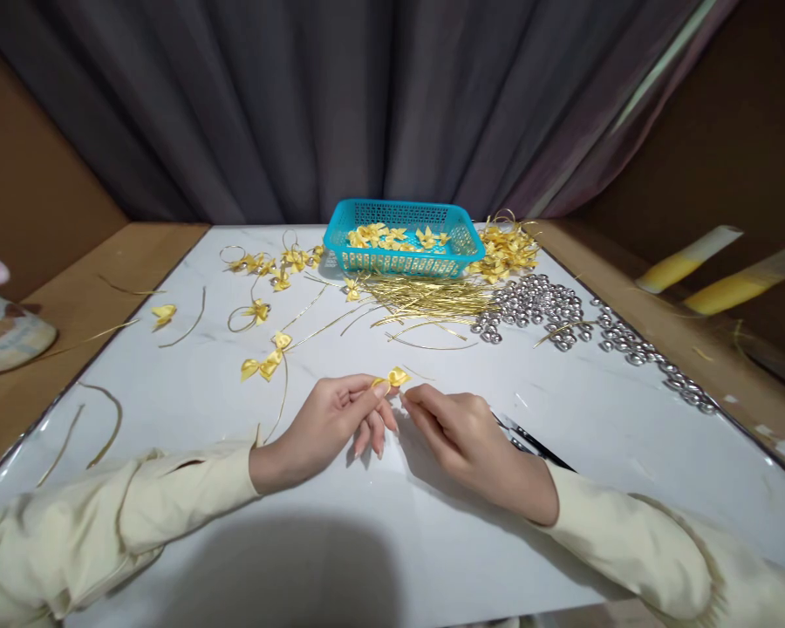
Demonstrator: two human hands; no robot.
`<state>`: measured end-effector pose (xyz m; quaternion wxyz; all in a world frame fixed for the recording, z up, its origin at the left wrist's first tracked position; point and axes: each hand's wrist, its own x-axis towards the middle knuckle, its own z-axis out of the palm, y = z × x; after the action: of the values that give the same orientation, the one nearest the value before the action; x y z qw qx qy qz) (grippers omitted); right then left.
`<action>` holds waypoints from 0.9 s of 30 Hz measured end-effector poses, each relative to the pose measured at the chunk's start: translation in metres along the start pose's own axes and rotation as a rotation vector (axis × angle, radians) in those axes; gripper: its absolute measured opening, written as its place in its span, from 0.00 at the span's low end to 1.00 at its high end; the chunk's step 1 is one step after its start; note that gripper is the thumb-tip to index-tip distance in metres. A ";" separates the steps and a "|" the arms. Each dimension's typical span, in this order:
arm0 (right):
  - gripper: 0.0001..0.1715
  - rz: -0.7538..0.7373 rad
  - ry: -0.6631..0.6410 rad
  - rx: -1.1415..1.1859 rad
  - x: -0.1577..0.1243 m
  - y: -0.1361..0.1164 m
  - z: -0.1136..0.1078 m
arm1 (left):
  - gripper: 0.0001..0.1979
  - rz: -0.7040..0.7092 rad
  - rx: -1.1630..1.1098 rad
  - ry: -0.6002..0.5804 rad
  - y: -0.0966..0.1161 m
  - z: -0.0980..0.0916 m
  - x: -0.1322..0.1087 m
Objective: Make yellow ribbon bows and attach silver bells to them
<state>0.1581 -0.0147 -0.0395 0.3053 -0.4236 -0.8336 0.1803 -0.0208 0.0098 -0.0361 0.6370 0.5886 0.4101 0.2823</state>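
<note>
the left hand (340,419) pinches a yellow bow (399,377), the right hand (467,436) narrowed just beside it, its hold unclear, while wire-looped bows (258,310) beyond the left look done and those in the blue basket (366,262) beyond both hands seem unfinished

The yellow ribbon bow (399,376) is satin-like and glossy; thin gold strands (425,298) and small silver rings (540,302) shine like metal. The turquoise openwork basket (409,263) is plastic, the white marbled tabletop (618,436) glossy, the grey pleated curtain (340,105) matt cloth.
</note>
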 end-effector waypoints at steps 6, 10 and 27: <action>0.10 -0.011 0.016 0.011 -0.002 -0.001 0.000 | 0.18 0.003 0.002 -0.001 -0.002 0.002 -0.001; 0.10 0.003 0.014 0.023 -0.001 -0.001 0.001 | 0.19 0.018 0.010 -0.003 -0.003 0.002 -0.001; 0.12 0.086 0.037 0.082 0.006 0.001 -0.004 | 0.12 -0.102 -0.296 0.014 0.001 -0.004 0.008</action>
<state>0.1583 -0.0091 -0.0353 0.3297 -0.4496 -0.8007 0.2193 -0.0203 0.0191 -0.0365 0.7273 0.4647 0.3981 0.3109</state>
